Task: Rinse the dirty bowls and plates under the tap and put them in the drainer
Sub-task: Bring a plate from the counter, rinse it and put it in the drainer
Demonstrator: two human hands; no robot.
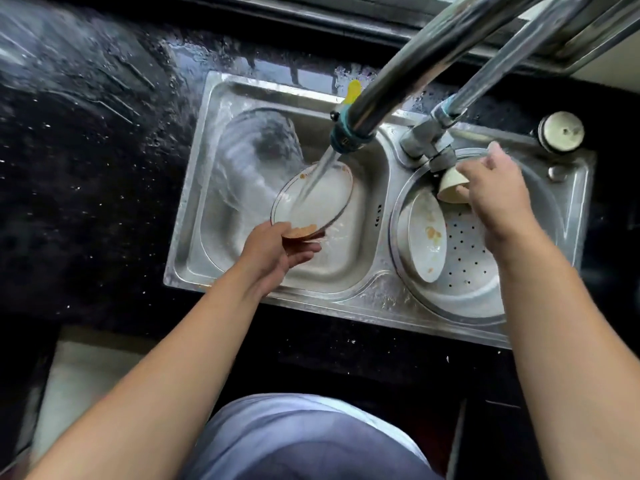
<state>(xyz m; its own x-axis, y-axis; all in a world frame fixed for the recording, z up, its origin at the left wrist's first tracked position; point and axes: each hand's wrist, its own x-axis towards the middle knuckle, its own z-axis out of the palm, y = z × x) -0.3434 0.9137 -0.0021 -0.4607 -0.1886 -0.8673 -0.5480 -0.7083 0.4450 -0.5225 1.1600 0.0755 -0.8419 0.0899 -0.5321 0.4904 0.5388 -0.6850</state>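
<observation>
Left hand (pixel 277 252) grips the near rim of a white round plate w/ brown edge band (pixel 313 199), tilted, orange-brown food residue at its low edge. Water stream (pixel 317 178) from the chrome swivel tap w/ teal nozzle collar (pixel 349 135) hits the plate's face, over the left basin of the stainless steel double sink (pixel 242 271). Right hand (pixel 498 192) closed around a small cream ceramic bowl (pixel 450 188), tipped on its side, over the round perforated steel drainer (pixel 467 258) in the right basin. A white oval plate w/ orange stains (pixel 427 237) leans on edge inside the drainer, just below the bowl. Wet black speckled counter (pixel 86 168) surrounds the sink
</observation>
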